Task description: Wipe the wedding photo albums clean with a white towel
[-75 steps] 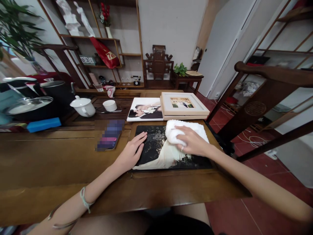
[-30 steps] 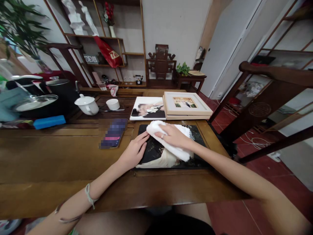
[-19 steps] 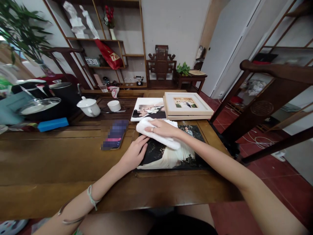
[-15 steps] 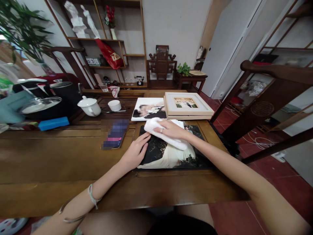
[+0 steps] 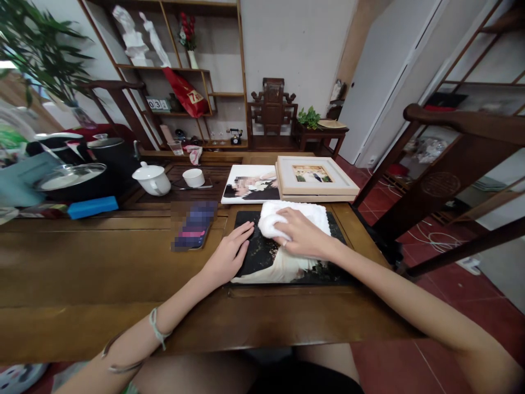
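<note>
A dark photo panel [image 5: 256, 251] with a pale dress in its picture lies flat near the front edge of the wooden table [image 5: 123, 273]. My right hand [image 5: 301, 232] grips a bunched white cloth [image 5: 273, 216] and presses it on the panel's upper middle, covering part of the picture. Resting on the panel's left edge, my left hand [image 5: 229, 251] is open, its fingers stretched out flat. Behind the panel lie a white photo panel [image 5: 246, 189] and a stack of light wooden picture frames [image 5: 315, 186].
Left of my left hand lies a phone [image 5: 192, 227]. A white lidded cup [image 5: 151, 179], a small white bowl [image 5: 193, 178], a blue box [image 5: 92, 207] and a dark pan [image 5: 74, 183] stand farther left. A wooden chair [image 5: 447, 164] is at the right.
My right hand and the cloth have moved a little right, and the cloth is more bunched under the fingers. My left hand stays at the panel's left edge.
</note>
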The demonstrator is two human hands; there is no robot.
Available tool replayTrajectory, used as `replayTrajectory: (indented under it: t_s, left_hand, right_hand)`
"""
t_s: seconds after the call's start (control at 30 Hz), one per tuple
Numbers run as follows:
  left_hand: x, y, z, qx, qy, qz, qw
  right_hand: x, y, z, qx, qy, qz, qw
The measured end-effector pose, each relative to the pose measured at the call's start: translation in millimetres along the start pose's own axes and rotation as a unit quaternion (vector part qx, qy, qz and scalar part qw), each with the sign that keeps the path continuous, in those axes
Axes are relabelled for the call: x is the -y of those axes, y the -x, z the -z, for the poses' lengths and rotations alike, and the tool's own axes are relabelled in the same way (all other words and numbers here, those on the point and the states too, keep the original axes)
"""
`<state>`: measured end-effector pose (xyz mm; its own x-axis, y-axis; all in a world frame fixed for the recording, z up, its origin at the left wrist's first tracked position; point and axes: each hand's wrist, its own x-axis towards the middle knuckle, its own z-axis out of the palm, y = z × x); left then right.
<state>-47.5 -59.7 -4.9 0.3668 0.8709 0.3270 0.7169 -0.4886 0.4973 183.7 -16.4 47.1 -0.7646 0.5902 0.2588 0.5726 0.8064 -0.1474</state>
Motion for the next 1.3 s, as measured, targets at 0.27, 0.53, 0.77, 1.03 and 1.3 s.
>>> replayTrajectory:
  t_s: [0.27, 0.53, 0.77, 1.03, 1.3]
  left_hand:
    - [-5, -1, 3.7, 0.016, 0.002, 0.004, 1.0]
    - [-3, -1, 1.7, 0.006, 0.004, -0.004, 1.0]
    - [-1, 0, 0.5, -0.001, 0.001, -0.008, 1.0]
    - [-3, 0, 1.6, 0.004, 0.001, -0.003, 1.0]
    - [-5, -1, 3.8, 0.007, 0.006, 0.0, 1.0]
  right_hand:
    - [85, 47, 3, 0.082, 0.001, 0.096, 0.992]
    - [39, 17, 4, 0.036, -0.018, 0.064, 0.997]
    - [-17, -19, 3, 0.018, 0.006, 0.032, 0.999]
    - [29, 10, 7, 0.055, 0.025, 0.082, 0.995]
    - [89, 59, 4, 0.103, 0.002, 0.149, 0.984]
